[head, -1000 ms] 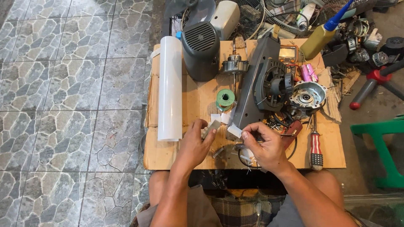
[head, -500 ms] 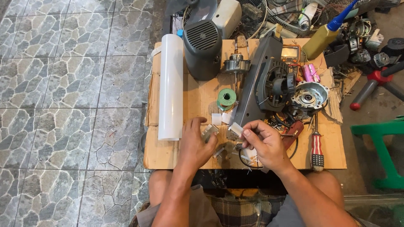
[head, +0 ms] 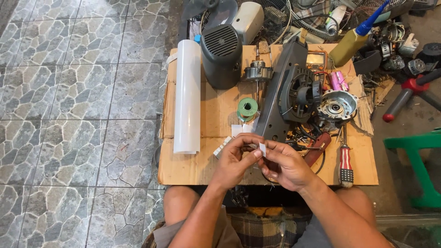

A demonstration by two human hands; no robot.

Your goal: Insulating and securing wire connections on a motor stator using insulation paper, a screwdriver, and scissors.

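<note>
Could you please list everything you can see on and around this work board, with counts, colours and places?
white strip: one, white, pinched between both hands
cardboard board: one, brown, under the parts
white roll: one, white, board's left side
motor housing: one, dark grey, board's top
solder spool: one, green, board's middle
long black panel: one, black, centre right
screwdriver: one, red and white handle, right edge
bottle: one, olive with blue nozzle, top right
stool: one, green, far right
left hand: one, on the strip
right hand: one, on the strip
</note>
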